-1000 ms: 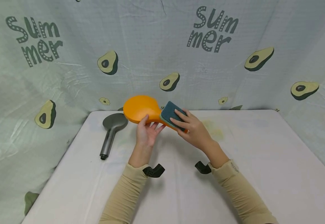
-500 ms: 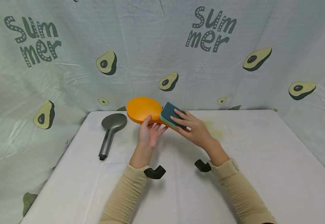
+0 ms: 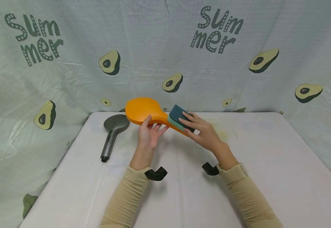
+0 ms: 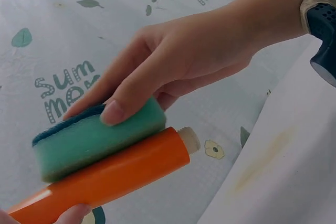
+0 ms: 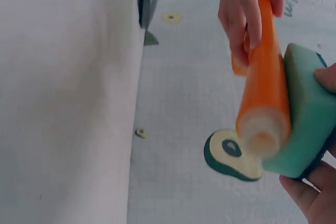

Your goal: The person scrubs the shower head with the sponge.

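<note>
Gripping the orange shower head (image 3: 145,111) with the left hand (image 3: 149,134), the right hand (image 3: 203,133) presses a sponge (image 3: 178,117) on its handle, scrubbing seemingly midway; the grey shower head (image 3: 112,131) lies untouched at far left.

Makeshift recording booth: white table (image 3: 268,164) walled by avocado-print cloth (image 3: 154,47)

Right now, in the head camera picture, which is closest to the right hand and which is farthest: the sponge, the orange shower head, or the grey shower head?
From the right hand:
1. The sponge, under its fingers, pressed on the orange handle.
2. The orange shower head, just to the left, gripped by the left hand.
3. The grey shower head, lying far left on the table.
</note>
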`<state>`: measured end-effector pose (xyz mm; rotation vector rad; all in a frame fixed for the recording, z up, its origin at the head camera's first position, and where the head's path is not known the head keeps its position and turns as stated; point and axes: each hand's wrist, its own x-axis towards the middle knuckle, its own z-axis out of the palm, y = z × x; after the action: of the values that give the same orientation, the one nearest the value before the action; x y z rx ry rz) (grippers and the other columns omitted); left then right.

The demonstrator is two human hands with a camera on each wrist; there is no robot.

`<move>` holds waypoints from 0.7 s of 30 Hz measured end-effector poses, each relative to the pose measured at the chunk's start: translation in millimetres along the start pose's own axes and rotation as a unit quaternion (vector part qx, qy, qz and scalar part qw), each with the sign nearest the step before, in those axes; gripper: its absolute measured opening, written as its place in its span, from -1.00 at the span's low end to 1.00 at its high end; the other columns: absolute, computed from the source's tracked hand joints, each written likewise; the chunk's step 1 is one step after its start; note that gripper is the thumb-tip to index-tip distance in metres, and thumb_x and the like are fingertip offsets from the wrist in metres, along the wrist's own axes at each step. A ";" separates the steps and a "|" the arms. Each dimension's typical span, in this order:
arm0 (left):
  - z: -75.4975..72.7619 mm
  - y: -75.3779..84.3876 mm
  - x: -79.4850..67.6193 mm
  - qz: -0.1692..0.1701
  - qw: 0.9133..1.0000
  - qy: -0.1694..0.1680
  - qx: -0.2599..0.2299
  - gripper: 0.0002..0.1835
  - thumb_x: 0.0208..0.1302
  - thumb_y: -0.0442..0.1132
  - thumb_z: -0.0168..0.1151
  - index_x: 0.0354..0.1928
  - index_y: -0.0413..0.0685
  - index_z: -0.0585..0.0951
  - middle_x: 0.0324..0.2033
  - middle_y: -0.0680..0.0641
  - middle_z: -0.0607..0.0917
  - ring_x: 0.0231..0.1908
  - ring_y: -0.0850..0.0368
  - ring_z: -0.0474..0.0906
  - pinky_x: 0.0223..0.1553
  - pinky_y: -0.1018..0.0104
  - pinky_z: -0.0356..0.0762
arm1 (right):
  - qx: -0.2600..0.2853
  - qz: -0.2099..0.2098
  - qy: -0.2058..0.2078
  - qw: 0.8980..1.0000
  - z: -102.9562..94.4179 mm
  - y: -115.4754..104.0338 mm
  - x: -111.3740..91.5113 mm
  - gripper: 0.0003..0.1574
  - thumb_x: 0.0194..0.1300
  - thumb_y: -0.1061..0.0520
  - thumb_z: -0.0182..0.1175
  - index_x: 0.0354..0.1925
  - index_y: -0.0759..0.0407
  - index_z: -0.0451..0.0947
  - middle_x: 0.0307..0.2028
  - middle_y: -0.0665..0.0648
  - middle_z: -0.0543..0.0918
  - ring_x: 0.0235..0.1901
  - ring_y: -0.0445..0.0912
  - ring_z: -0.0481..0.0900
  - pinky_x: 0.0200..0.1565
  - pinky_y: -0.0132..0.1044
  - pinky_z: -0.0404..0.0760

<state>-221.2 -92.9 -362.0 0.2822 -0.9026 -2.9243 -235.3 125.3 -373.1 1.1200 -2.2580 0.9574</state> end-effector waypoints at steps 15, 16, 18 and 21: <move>-0.4 15.3 2.8 -0.003 0.999 0.036 -0.017 -0.46 0.65 -0.14 -0.07 0.53 0.03 0.09 0.34 -0.19 0.37 0.28 -0.21 0.44 0.28 -0.31 0.31 | 0.024 0.025 -0.036 0.999 -4.8 5.4 0.0 -0.41 0.29 0.31 0.40 0.28 0.24 0.59 0.35 0.27 0.49 0.36 0.31 0.38 0.30 0.21 0.39; -0.7 17.3 3.3 -0.001 0.999 0.038 -0.020 -0.46 0.65 -0.14 -0.06 0.53 0.04 0.09 0.34 -0.19 0.38 0.28 -0.21 0.45 0.28 -0.31 0.32 | 0.031 0.031 -0.037 0.998 -6.6 7.2 -2.6 -0.42 0.29 0.32 0.39 0.28 0.25 0.59 0.35 0.27 0.49 0.36 0.30 0.38 0.30 0.22 0.39; -1.8 20.4 4.3 0.003 0.999 0.041 -0.026 -0.46 0.65 -0.15 -0.06 0.53 0.05 0.10 0.33 -0.18 0.38 0.28 -0.21 0.45 0.28 -0.30 0.32 | 0.041 0.040 -0.035 0.998 -8.6 10.8 -7.0 -0.42 0.29 0.35 0.38 0.27 0.27 0.59 0.35 0.28 0.49 0.37 0.29 0.38 0.29 0.24 0.38; -3.0 22.6 4.8 0.009 0.999 0.041 -0.031 -0.47 0.64 -0.15 -0.05 0.52 0.04 0.11 0.32 -0.18 0.38 0.28 -0.22 0.44 0.28 -0.31 0.31 | 0.048 0.039 -0.027 0.998 -8.9 12.5 -8.4 -0.43 0.29 0.36 0.37 0.26 0.28 0.60 0.34 0.28 0.50 0.36 0.27 0.39 0.29 0.24 0.39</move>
<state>-225.0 -113.7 -352.5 0.3849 -0.7980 -2.8934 -240.0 141.6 -377.4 1.1180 -2.3348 1.0900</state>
